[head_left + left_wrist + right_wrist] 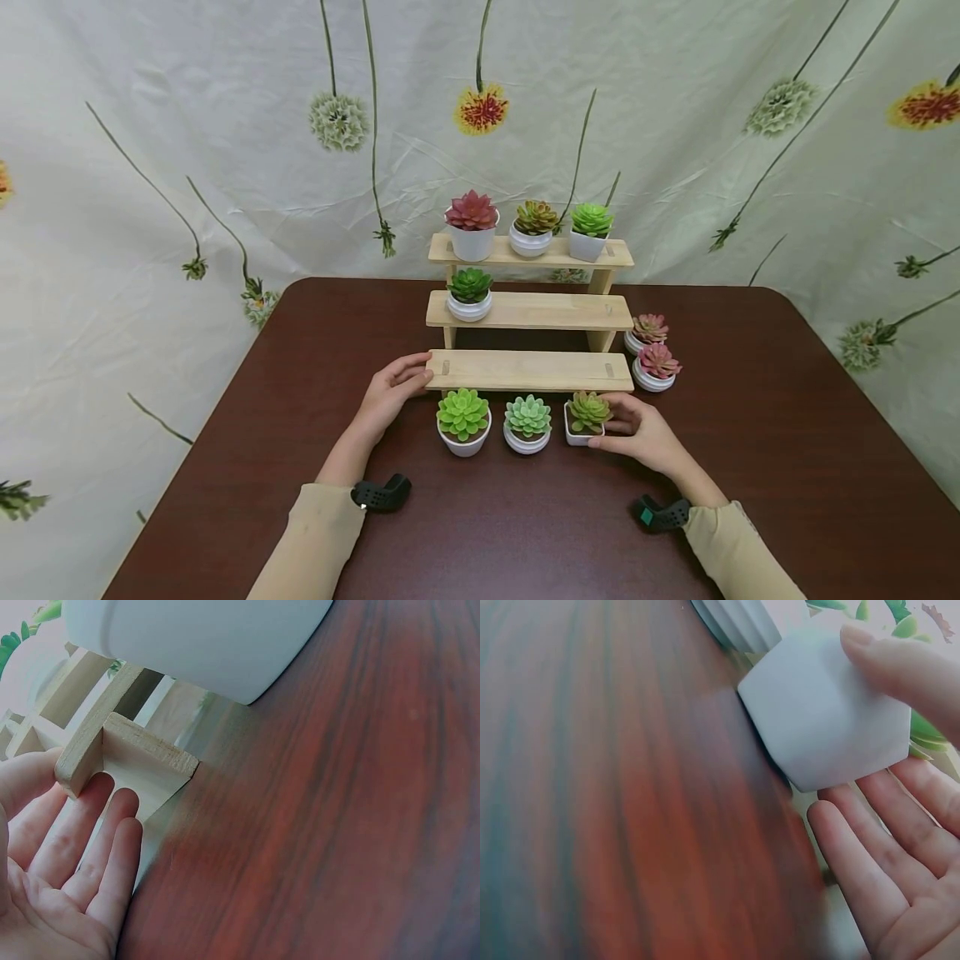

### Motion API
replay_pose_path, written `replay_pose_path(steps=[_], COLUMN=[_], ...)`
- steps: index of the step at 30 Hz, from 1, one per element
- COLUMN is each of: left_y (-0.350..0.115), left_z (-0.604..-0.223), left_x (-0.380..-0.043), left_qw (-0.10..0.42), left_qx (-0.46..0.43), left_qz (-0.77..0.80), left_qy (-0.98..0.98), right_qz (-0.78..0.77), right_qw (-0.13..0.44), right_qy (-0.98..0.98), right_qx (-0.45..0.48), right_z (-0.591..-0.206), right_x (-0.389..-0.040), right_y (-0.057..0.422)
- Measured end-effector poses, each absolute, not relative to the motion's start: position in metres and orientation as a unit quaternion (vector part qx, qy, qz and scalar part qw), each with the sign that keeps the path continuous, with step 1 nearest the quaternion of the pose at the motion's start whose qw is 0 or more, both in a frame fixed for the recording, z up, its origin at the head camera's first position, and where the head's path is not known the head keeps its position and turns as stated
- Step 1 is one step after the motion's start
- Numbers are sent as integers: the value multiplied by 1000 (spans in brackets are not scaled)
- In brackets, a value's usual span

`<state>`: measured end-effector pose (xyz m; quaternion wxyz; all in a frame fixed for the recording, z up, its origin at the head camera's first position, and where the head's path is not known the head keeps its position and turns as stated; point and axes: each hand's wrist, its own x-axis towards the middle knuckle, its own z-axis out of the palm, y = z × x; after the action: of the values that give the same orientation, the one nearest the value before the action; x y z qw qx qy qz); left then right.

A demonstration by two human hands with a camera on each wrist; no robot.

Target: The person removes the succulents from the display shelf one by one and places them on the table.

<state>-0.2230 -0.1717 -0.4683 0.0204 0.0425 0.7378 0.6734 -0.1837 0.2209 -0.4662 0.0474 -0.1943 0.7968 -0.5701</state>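
Observation:
A wooden three-tier plant stand (531,370) stands on the table. At the left end of its lowest board, my left hand (390,395) pinches the wood, thumb above and fingers below, as the left wrist view shows. My right hand (641,429) grips a square white pot with a yellow-green succulent (588,413), thumb on its front and fingers behind. In the right wrist view this white pot (825,712) sits at the tabletop. Left of it, before the stand, are a pale green succulent (528,423) and a bright green succulent (462,422), both in white pots.
On the top tier are a dark red succulent (472,225), a brownish one (534,227) and a green one (590,232). A dark green succulent (470,293) occupies the middle tier's left. Two pink succulents (655,367) stand right of the stand. A flowered cloth (247,108) hangs behind.

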Motion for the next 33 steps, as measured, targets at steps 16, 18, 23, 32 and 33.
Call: replay_pose_path(steps=[16, 18, 23, 32, 33], left_y=[-168, -169, -171, -171, -171], left_z=[-448, -451, -467, -467, -467], left_x=[-213, -215, -223, -223, -223], left_qw=[38, 36, 32, 22, 22], left_qx=[44, 44, 41, 43, 43], left_qz=[674, 674, 676, 671, 671], left_qy=[737, 736, 735, 740, 740], right_qz=[-566, -570, -586, -591, -589], right_qw=[41, 33, 12, 9, 6], right_qy=[796, 791, 771, 768, 770], right_qx=[-210, -219, -250, -246, -244], right_z=[-450, -448, -442, -424, -422], right_x=[-185, -186, -189, -198, -199], right_y=[225, 225, 223, 213, 212])
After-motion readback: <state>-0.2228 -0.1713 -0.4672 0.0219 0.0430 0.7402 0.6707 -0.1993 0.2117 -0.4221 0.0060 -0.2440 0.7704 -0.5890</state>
